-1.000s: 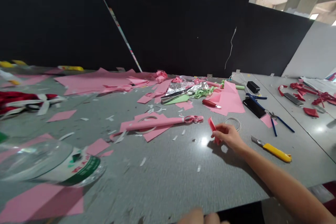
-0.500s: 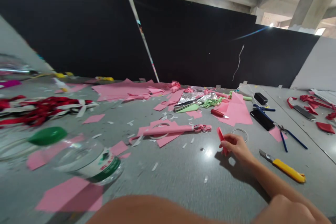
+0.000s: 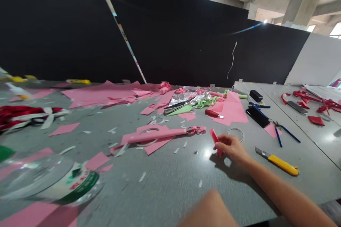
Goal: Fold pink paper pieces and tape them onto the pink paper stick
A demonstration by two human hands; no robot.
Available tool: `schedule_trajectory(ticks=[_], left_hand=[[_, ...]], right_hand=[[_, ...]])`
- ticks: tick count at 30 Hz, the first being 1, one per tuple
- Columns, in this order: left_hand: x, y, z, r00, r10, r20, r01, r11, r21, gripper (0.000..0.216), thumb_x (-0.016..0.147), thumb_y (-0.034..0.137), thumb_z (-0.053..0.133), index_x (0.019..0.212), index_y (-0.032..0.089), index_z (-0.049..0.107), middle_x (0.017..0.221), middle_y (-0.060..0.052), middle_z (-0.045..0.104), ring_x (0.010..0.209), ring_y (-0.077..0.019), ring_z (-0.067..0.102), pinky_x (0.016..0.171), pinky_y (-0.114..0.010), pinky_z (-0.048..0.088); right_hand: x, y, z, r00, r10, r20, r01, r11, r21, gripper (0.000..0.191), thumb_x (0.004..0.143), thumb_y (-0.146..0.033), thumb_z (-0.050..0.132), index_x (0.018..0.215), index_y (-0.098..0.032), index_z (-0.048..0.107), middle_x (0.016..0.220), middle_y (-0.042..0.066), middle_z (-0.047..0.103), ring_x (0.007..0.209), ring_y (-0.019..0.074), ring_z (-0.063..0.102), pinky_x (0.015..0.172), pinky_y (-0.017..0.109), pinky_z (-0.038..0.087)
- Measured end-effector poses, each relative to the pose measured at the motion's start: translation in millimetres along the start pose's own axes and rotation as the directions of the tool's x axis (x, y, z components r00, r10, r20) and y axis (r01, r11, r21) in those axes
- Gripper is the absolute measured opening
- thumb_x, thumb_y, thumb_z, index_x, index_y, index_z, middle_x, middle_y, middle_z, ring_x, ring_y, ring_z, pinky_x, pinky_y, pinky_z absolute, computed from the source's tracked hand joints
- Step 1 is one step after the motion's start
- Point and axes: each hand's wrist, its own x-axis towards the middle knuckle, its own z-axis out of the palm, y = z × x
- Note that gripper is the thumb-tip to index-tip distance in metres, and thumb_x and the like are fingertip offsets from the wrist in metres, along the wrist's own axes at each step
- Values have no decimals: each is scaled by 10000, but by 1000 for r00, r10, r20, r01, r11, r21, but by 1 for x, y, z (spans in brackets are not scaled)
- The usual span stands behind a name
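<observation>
My right hand (image 3: 229, 147) is closed in a pinch on a small reddish-pink folded paper piece (image 3: 214, 136), held upright just above the grey table. Beside the fingers lies a thin white ring (image 3: 236, 134). To the left is a rolled pink paper cone (image 3: 160, 134) with a ruffled end, resting on pink sheets and another ring. A yellow utility knife (image 3: 283, 165) lies right of my forearm, blade out. At the bottom edge a blurred patch of bare skin shows, perhaps part of my left arm; no left fingers are visible.
A clear plastic bottle (image 3: 53, 179) lies at the left. Red and white ribbons (image 3: 29, 116) are behind it. Scissors (image 3: 181, 107), green paper, foil and a red-handled knife (image 3: 213, 114) sit mid-table. Blue-handled pliers (image 3: 278, 127) and a black phone (image 3: 257, 116) are right. A black panel (image 3: 181, 42) stands behind.
The view has swung to the right, so everything sits further left. The bare skin at the bottom has shifted right and narrowed. My right hand keeps its pinch on the paper piece.
</observation>
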Motion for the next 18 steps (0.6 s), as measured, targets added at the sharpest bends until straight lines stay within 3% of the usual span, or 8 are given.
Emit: schedule_trajectory(ticks=[2,5,8,13,18], left_hand=[[28,20,-29,985,37,-166,-26,997,71,360,846,482,626,569,252,611,527,18,447,462,-132,342,433,-287,175],[63,30,-65,914,115,-390,7,955,298,361,800,398,597,504,217,493,500,41,372,498,-112,289,502,-305,177],[81,17,-81,889,147,-433,67,896,440,373,824,399,521,514,220,413,520,50,330,517,-111,283,530,-312,183],[85,-10,-84,880,170,-443,100,847,523,387,859,384,507,549,224,339,551,53,278,550,-117,275,566,-325,177],[86,-25,-90,883,139,-448,154,816,557,387,859,331,508,536,221,325,552,48,266,551,-122,289,580,-336,170]], right_hand=[[0,-1,-1,999,-40,-18,39,999,-9,333,817,-466,825,976,-185,746,809,49,764,619,158,657,572,282,523],[1,-1,-6,992,-96,-82,96,995,1,299,797,-442,828,940,-187,766,707,21,709,593,161,637,571,284,512],[3,-4,-10,986,-107,-126,107,994,-3,363,815,-496,820,990,-180,779,784,58,745,649,186,677,591,295,520],[0,-13,-9,968,-156,-196,151,988,-43,373,820,-527,804,977,-191,760,800,58,736,647,186,647,615,320,533],[-8,-18,-6,954,-214,-210,197,975,-99,198,901,-400,642,871,-214,702,804,44,671,677,189,584,641,328,511]])
